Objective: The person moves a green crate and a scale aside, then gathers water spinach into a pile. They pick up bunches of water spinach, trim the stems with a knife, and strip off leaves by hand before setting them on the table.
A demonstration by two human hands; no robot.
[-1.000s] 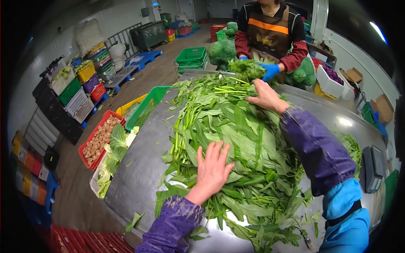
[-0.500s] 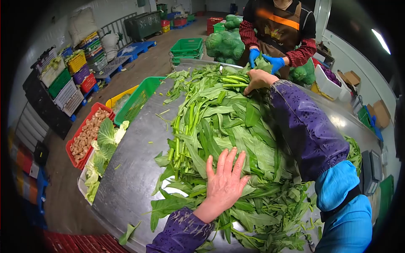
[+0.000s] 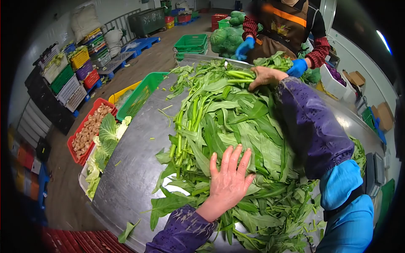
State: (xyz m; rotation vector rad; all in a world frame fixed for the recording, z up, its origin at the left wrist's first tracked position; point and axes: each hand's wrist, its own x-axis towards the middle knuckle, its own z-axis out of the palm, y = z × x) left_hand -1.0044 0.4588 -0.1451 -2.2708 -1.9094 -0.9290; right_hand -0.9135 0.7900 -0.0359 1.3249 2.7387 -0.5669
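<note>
A broad pile of water spinach (image 3: 236, 126), with long green leaves and pale stems, covers the middle of the metal table (image 3: 135, 152). On top of its near half my left hand (image 3: 230, 181) lies flat, fingers spread, holding nothing. My right hand (image 3: 266, 76) is closed around a bunch of water spinach stems (image 3: 240, 76) at the far end. The bunch's cut ends point left and its leaves lie to the right of my hand. Part of the grip is hidden behind my fingers.
Across the table stands a co-worker in an apron (image 3: 278, 29) with blue gloves (image 3: 298, 67). Left of the table are a green basket (image 3: 143, 95), a red crate of mushrooms (image 3: 90, 130) and cabbage leaves (image 3: 105, 147). Bagged cabbages (image 3: 228, 38) sit behind; a scale (image 3: 374, 173) is at right.
The co-worker's gloved hands have moved apart, one swinging left away from the bunch, the other to the right. My right hand keeps hold of the bunch; my left hand stays on the pile.
</note>
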